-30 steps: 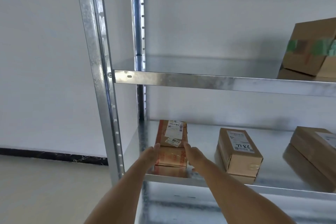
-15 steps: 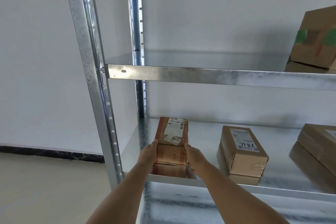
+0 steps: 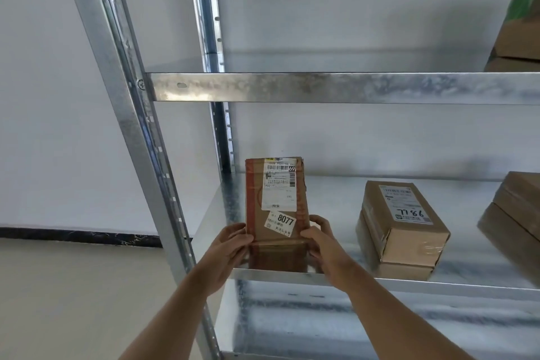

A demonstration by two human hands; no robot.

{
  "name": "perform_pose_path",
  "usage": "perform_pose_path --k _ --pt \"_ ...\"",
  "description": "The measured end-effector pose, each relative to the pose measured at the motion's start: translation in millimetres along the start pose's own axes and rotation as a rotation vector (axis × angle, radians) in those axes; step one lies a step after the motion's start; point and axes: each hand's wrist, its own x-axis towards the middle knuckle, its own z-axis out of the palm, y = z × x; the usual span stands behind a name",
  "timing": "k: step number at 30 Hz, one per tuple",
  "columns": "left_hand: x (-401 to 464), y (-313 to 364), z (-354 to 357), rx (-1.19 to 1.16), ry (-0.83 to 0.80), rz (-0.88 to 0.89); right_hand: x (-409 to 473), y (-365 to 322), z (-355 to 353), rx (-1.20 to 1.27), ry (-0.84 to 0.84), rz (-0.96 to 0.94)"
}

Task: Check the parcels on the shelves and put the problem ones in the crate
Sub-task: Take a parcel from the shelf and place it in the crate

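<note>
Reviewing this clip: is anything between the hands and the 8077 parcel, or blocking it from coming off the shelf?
Nothing visible. The left hand and right hand grip the 8077 parcel by its sides, tilted up at the shelf front edge. The next parcel sits apart to its right. No crate is in view.

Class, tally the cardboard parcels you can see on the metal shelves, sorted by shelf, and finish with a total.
Upper shelf: 1, the green-taped parcel, cut off by the right edge.
Lower shelf: 3, the parcel marked 8077 gripped between left hand and right hand, the parcel marked 93.LL, and a partly visible parcel at the right edge.
Total: 4
</note>
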Motion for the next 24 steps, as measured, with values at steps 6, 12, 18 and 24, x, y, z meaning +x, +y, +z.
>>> perform_pose_path --k 6,12,18,24 --pt "-0.3 0.3 -5.6 0.013 -0.066 0.013 -4.2 -2.3 -3.2 0.001 -0.106 -0.022" --pt "0.5 -6.2 -5.2 0.045 -0.061 0.052 1.4 0.3 -9.7 -0.012 -0.158 -0.016" --pt "-1.5 -5.1 -3.0 0.04 -0.072 0.059 1.2 0.1 -9.4 0.02 -0.155 -0.006" --pt "-6.0 -1.7 1.2 0.016 -0.083 0.075 -1.4 -1.6 -7.7 0.035 -0.155 -0.008"
